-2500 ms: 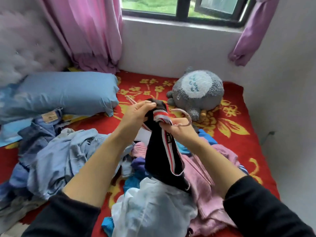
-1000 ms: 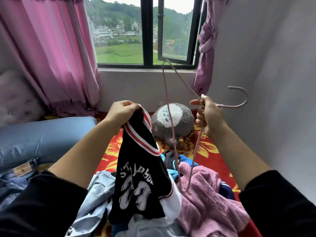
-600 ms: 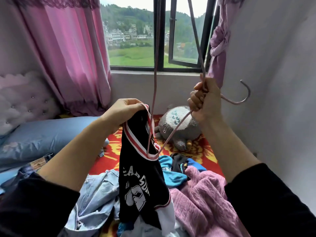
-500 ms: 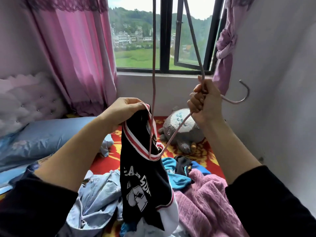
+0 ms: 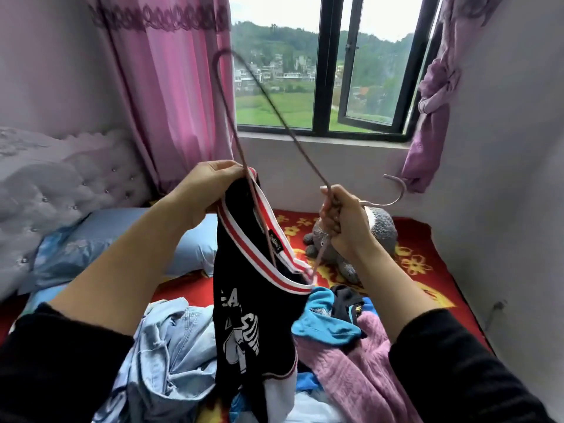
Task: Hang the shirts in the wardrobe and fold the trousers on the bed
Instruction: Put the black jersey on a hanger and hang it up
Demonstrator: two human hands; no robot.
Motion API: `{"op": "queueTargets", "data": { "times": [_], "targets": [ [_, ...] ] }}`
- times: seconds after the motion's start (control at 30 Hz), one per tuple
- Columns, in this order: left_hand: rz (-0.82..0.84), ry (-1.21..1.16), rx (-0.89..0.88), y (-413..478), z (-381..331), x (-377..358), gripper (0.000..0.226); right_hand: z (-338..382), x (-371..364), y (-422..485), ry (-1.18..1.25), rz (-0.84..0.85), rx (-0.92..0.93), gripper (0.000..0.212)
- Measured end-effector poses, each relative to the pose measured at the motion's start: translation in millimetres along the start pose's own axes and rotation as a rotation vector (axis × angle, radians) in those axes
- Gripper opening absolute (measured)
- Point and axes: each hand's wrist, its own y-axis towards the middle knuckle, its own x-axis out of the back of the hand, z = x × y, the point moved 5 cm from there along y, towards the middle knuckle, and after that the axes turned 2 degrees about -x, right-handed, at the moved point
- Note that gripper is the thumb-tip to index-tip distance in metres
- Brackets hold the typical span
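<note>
Two pinkish fabric curtains (image 5: 171, 87) flanking a dark-framed window (image 5: 323, 71), red flowered bed (image 5: 421, 239) heaped with clothes (image 5: 171, 346), left grip (image 5: 210, 184) pinching the striped collar of a black jersey shirt (image 5: 253, 315) over the pile, right grip (image 5: 341, 221) clamped round a thin pink wire hanger (image 5: 308, 161) tucked into that collar, grey plush toy (image 5: 381, 230) half hidden behind.

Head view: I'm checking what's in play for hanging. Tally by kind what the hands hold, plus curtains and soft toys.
Hangers: 1, the pink wire hanger in the right hand.
Shirts: 1, the black jersey in the left hand.
Curtains: 2, a pink curtain and a purple curtain.
Soft toys: 1, a grey plush.
Total: 5.
</note>
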Motion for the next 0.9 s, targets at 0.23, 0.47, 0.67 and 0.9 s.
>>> {"op": "queueTargets", "data": {
  "times": [0.23,0.47,0.67,0.9],
  "targets": [
    [-0.34,0.024,0.086,-4.4,39.3,57.4,0.013,6.2,31.9,1.7,-0.584,-0.047,0.066,0.037],
    [-0.415,0.255,0.086,-17.0,61.7,67.6,0.012,37.2,22.4,-1.8,-1.197,-0.001,0.107,0.033],
    [-0.448,0.425,-0.07,-34.7,22.4,48.6,0.015,67.7,-34.2,2.3,-1.146,0.118,0.201,0.033],
    [-0.607,0.58,-0.105,-87.2,-11.8,72.0,0.017,91.0,-88.3,-1.0,-1.14,0.327,0.207,0.032]
  ]
}}
